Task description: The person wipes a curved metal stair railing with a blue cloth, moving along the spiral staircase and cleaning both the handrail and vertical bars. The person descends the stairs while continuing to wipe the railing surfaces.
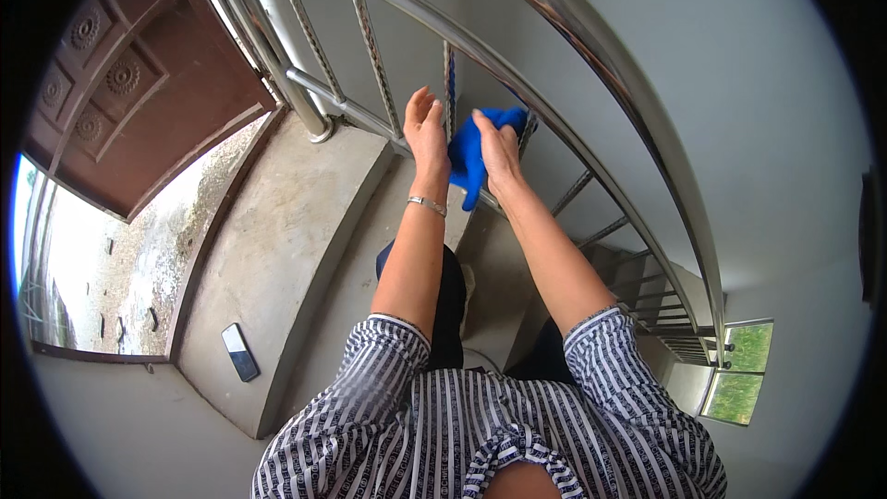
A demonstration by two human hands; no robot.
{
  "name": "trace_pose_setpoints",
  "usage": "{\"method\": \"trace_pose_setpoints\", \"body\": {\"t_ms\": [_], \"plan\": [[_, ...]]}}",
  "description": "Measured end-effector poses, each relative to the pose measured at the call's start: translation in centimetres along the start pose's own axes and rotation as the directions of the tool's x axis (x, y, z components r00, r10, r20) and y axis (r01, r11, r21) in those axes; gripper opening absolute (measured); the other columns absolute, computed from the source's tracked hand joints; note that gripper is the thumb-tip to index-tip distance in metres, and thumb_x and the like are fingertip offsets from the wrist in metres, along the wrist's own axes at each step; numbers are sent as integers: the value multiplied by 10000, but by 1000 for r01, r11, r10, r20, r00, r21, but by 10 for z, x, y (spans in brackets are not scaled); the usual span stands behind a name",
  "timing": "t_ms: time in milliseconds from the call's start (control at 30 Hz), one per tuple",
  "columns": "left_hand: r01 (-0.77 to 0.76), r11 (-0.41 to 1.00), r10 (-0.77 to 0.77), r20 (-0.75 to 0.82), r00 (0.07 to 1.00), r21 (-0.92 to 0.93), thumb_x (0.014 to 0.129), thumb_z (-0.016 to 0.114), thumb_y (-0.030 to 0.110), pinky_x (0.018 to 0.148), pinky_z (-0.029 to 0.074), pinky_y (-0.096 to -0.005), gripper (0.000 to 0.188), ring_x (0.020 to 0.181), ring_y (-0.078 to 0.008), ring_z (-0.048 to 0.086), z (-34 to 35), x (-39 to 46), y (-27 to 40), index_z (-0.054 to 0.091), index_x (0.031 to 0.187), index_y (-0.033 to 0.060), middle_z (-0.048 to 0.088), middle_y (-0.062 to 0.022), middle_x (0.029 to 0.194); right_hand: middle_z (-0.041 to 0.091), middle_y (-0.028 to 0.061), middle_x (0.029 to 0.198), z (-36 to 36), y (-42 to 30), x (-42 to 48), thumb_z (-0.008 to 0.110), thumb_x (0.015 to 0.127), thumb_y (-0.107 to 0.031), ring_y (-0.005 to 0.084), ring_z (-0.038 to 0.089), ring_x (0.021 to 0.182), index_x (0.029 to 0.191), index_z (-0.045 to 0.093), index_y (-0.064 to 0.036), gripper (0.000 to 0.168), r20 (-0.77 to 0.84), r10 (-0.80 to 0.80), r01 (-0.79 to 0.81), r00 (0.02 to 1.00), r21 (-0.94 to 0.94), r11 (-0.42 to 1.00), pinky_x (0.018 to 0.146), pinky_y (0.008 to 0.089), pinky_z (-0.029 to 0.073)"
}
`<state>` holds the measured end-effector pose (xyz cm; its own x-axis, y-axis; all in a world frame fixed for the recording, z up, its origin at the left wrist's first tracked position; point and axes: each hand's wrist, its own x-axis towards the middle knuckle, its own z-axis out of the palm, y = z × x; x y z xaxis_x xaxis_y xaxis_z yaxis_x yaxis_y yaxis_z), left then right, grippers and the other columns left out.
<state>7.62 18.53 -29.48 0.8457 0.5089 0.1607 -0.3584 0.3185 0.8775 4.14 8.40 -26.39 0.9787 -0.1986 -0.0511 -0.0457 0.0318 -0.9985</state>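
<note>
A bright blue cloth (471, 152), partly hidden, hangs beside the metal stair railing (374, 48). My right hand (499, 149) is closed on the cloth, thumb raised, near a patterned baluster. Just left of the cloth is my left hand (426, 128), raised with its fingers bent; its wrist wears a silver-coloured bracelet watch or band (426, 204). Whether the left hand touches the cloth cannot be told. Blue also shows along a twisted baluster (451, 83) behind the hands.
A smartphone (240, 352) lies on the concrete step (277, 222) at the left. Beyond it a brown panelled door (152, 76) stands open to the outside. Stairs run down at the right under the curved handrail (624, 83), towards a window (738, 371).
</note>
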Motion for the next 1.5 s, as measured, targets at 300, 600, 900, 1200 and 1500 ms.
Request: {"method": "trace_pose_setpoints", "body": {"t_ms": [300,600,900,1200,1500], "plan": [[340,852,-204,345,916,-399,1000,483,237,736,499,-255,311,820,-116,601,23,4,16,643,1079,-17,643,-49,912,661,41,880,-11,-38,19,676,837,-122,137,617,790,965,653,13,187,360,-415,276,836,378,884,725,302,485],[268,813,-147,264,953,-517,946,588,254,763,508,-270,303,848,-143,633,18,3,9,658,1088,-5,671,-50,969,578,87,644,41,-61,35,684,905,-262,217,553,594,738,570,-8,324,63,-745,746,664,5,665,602,351,443],[341,722,-497,-108,861,-602,950,452,106,767,542,-317,213,824,-194,632,-9,3,12,579,1065,-21,639,-101,941,515,54,531,49,-60,45,662,892,-99,208,502,451,613,503,-46,326,-102,-856,858,508,-32,513,476,322,379],[431,775,-559,-181,809,-463,964,423,139,882,545,-353,208,972,-247,621,-2,-12,39,543,997,-28,620,-127,952,547,73,546,30,13,37,662,893,-90,229,527,453,645,557,-54,272,-88,-844,821,530,-198,536,462,341,381],[554,768,-623,-172,763,-323,971,393,233,1057,273,-417,304,1079,-196,571,8,-23,30,579,1140,63,659,-65,1087,585,98,651,13,117,22,643,914,-173,274,572,590,763,591,-18,222,-64,-623,600,780,-207,773,571,386,435]]}}
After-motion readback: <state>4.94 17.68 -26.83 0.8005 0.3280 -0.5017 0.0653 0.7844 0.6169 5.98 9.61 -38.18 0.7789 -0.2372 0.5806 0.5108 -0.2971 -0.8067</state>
